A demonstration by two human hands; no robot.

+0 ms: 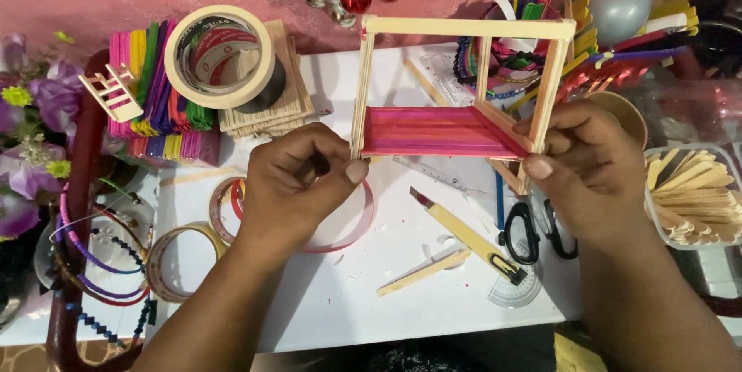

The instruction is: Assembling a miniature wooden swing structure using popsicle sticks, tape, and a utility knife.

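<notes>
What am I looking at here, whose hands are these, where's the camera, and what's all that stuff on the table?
There is just one picture, taken by a camera worn on a person's head and looking down at their own two bare hands. No machine is involved.

The left hand and the right hand together hold up a stick frame: pale wooden craft sticks joined into a box shape, with a floor of pink and red sticks.

Below lies a white work surface. On it are a yellow craft knife, black-handled scissors, a loose wooden stick and a clear protractor. To the left are a large tape roll on stacked coloured sticks, plus smaller tape rolls. A clear tub of plain sticks stands on the right.
</notes>
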